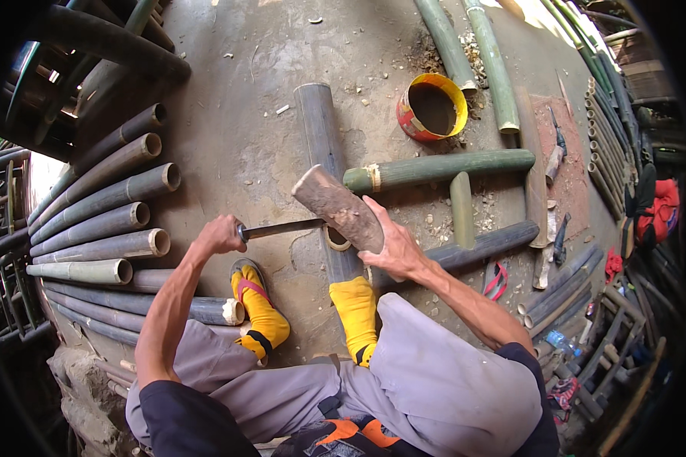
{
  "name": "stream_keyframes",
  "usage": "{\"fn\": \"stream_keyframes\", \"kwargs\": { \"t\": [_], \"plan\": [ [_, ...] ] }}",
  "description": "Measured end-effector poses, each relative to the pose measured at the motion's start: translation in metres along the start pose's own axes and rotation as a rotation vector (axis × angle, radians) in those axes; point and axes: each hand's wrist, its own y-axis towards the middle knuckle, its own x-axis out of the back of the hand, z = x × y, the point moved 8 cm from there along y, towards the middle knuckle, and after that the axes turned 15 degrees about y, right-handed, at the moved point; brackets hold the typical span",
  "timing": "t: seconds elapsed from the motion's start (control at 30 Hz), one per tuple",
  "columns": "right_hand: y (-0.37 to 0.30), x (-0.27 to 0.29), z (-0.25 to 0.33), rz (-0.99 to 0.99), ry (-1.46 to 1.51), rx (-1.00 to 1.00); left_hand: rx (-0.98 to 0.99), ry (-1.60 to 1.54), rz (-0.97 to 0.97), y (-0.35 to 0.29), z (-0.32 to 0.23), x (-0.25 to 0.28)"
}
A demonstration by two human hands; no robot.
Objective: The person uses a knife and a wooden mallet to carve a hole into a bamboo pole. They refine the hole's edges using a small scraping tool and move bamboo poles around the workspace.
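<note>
Your left hand [219, 234] gripped a knife [282, 228]; your right hand [392, 247] clasped a brown wooden mallet [339, 207]. The yellow-rimmed bucket [413, 123] lay empty.

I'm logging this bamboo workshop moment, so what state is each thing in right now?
left hand: closed round the knife handle
knife: held level, blade toward the standing bamboo
right hand: gripping the wooden mallet
wooden mallet: raised, tilted over the blade
dark bamboo pole: lying on the ground
yellow-rimmed bucket: on its side, opening showing
</note>
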Motion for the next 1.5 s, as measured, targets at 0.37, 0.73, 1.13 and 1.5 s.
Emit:
{"fn": "stream_keyframes", "kwargs": {
  "t": [0.37,0.73,1.13,1.5],
  "plan": [
    [-0.053,0.039,-0.034,-0.279,0.148,-0.172,0.075,0.105,-0.096,-0.017,0.0,0.003],
    [-0.102,0.043,-0.057,-0.47,0.127,-0.148,0.084,0.048,-0.055,-0.012,0.009,-0.008],
    [-0.106,0.043,-0.066,-0.446,0.168,-0.251,0.015,-0.069,-0.267,-0.014,0.013,-0.055],
    [-0.098,0.029,-0.059,-0.502,0.18,-0.196,-0.115,0.242,-0.839,-0.062,-0.039,0.036]
  ]
}}
